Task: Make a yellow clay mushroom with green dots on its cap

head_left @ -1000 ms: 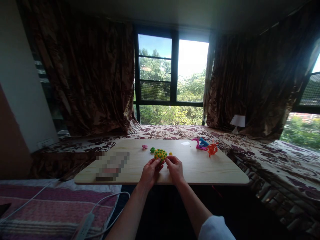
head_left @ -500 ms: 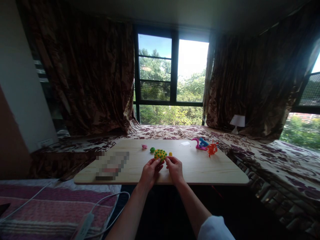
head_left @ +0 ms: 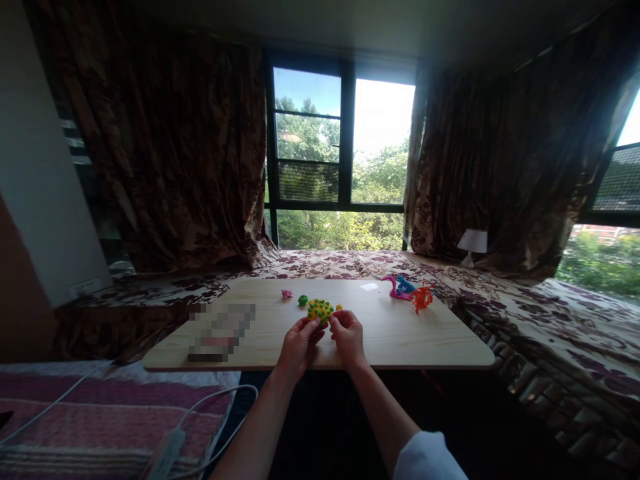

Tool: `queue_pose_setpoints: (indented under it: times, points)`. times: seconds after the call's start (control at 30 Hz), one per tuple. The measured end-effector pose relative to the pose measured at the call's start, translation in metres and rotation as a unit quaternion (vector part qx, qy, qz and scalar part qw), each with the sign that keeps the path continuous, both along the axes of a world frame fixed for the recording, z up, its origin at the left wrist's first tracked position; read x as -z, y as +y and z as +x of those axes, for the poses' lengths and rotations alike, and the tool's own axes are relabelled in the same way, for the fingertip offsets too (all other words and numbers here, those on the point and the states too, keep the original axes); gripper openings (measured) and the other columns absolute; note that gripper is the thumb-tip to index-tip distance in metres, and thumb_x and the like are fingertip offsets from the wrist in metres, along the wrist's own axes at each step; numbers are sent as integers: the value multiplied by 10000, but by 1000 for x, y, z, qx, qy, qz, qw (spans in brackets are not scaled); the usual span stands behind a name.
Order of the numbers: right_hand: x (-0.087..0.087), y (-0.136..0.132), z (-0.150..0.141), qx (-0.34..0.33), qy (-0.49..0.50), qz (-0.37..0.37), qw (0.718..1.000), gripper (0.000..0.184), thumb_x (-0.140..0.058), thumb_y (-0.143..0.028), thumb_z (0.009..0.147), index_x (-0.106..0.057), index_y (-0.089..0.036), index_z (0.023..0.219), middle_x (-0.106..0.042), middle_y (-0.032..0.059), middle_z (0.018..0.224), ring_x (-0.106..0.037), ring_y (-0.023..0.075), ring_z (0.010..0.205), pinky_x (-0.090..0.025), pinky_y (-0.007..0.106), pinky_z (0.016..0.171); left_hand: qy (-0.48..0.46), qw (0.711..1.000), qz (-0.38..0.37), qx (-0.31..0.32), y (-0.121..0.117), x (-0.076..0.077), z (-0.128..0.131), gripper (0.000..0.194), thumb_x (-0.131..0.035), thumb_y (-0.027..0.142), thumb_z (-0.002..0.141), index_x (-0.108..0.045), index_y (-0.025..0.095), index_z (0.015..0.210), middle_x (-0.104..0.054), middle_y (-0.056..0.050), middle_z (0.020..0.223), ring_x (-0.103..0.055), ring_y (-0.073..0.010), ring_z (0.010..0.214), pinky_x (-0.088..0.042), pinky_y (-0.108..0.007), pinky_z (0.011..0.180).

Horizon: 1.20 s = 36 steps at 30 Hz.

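Observation:
Between both hands, just above the near part of the table, is a rounded yellow toy (head_left: 321,310) dotted with green spots, perhaps of modelling clay. My left hand (head_left: 299,343) is closed on its lower left side, thumb on the near face. My right hand (head_left: 349,337) pinches at its lower right edge; whatever tiny bit lies under those fingertips is hidden. Beyond the right fingers a small yellow piece (head_left: 339,307) partly shows. A small green piece (head_left: 303,301) and a little pink figure (head_left: 287,294) rest on the table to the left.
The pale wooden table (head_left: 395,340) carries an orange figure (head_left: 423,297), a blue one (head_left: 404,285) and a magenta one (head_left: 389,283) at right. A white scrap (head_left: 369,287) lies near the far edge, a pixelated flat object (head_left: 223,333) at left. A power strip (head_left: 167,453) lies lower left.
The view has shifted very slightly. Both hands keep the same hold on the yellow toy, with hardly any finger movement.

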State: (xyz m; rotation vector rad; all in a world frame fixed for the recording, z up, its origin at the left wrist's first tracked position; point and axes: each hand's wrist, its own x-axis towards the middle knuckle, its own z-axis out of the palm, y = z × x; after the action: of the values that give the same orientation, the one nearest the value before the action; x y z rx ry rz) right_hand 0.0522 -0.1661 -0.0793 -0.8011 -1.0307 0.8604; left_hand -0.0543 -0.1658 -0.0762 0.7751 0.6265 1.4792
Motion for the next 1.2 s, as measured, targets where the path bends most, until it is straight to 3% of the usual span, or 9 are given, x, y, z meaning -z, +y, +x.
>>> queue_pose_setpoints:
  times: [0.2,0.4,0.83,1.2]
  points:
    - [-2,-3,-1,4,-14,11,1000,152,-554,-280,672,-608,-159,746,-604,4,621,-546,135,544,-441,223,460,-8,1000,-1,-5,-1,-1,0,172,-675,98,639,-620,151,794,-687,-50,788,-643,-137,714,-499,-238,690]
    - [-4,-3,-1,6,-17,14,1000,186,-580,-325,675,-628,-161,746,-630,17,636,-573,152,583,-447,239,511,-14,1000,0,-4,-1,0,0,170,-664,81,646,-616,148,794,-690,-64,792,-647,-148,723,-506,-249,693]
    - [-2,-2,-1,-22,-28,-7,999,264,-580,-411,700,-618,-157,765,-636,35,670,-568,151,552,-439,236,461,-29,1000,9,-1,-1,0,-2,158,-659,93,657,-587,153,783,-689,-59,790,-649,-160,738,-499,-258,695]
    - [-3,-4,0,-30,-48,32,998,247,-577,-384,724,-632,-154,796,-618,22,684,-549,148,634,-412,224,529,-55,998,9,22,-1,1,-3,154,-645,97,668,-573,165,786,-681,-42,805,-641,-164,778,-490,-264,691]
